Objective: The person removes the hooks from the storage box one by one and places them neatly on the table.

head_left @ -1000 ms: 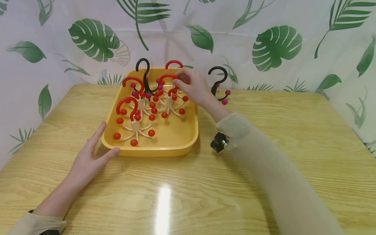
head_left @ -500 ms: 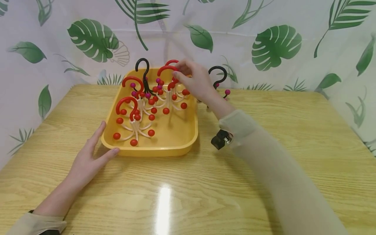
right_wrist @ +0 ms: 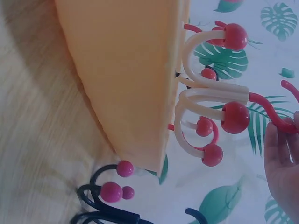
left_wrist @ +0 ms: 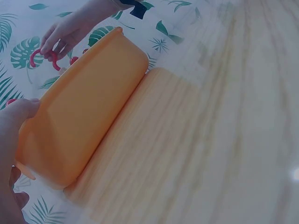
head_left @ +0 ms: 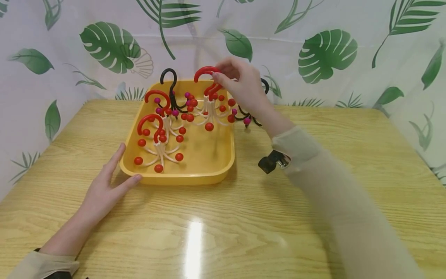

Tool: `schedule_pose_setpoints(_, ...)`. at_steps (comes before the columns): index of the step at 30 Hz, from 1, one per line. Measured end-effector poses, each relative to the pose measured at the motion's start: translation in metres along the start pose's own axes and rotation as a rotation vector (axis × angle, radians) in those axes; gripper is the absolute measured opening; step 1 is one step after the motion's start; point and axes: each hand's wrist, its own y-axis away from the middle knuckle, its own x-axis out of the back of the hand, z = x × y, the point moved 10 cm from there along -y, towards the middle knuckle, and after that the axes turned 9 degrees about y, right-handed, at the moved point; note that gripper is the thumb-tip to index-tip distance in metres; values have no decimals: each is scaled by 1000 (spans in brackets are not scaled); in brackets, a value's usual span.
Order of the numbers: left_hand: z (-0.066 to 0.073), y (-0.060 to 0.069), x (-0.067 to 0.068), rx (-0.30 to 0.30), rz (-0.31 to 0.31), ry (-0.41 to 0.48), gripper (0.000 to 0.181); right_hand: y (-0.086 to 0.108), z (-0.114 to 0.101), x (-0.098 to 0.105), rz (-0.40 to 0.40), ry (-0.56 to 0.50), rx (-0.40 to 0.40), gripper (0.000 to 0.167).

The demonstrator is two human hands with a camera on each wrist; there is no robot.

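Note:
My right hand (head_left: 244,83) pinches the red hook (head_left: 205,69) of a white-armed piece with red balls, raised above the right side of the yellow tray (head_left: 188,180). In the right wrist view this piece (right_wrist: 240,93) hangs beside the tray wall (right_wrist: 126,70), the hand (right_wrist: 285,163) at its hook. With thumb and fingers spread, my left hand (head_left: 101,193) touches the tray's front left corner; the left wrist view shows the thumb on the rim. Two similar red-hooked pieces (head_left: 160,149) stand in the tray's left part. Another, at the back right, is partly hidden behind the raised one.
A black hooked piece with magenta balls (head_left: 172,97) stands at the tray's back left. Another black one (head_left: 247,116) stands on the wooden table (head_left: 209,232) right of the tray, partly behind my right hand. A leaf-patterned cloth (head_left: 271,23) hangs behind the table.
The red-hooked piece in my right hand has risen and moved right towards the tray's right rim. My left hand and the tray have stayed in place.

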Motion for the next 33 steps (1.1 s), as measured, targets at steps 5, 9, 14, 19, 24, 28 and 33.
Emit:
schedule_pose_setpoints(5,-1,0,0,0,1,2,85,6,1,14,19,-13,-14,26)
schedule_pose_setpoints(9,-1,0,0,-5,6,-1,85,12,1,26,37,-13,-2,26)
schedule_pose_setpoints(14,-2,0,0,-5,2,1,85,19,5,42,66,-12,-8,26)
schedule_pose_setpoints(19,0,0,-1,-14,3,5,84,25,14,57,86,-34,-42,25)
schedule_pose_setpoints(24,0,0,-1,-13,6,-1,85,31,21,72,103,-29,-50,24)
schedule_pose_setpoints(28,0,1,0,-7,8,-11,85,38,29,81,112,24,-66,24)
schedule_pose_setpoints(33,1,0,0,-11,6,-8,85,47,41,96,126,36,-92,23)
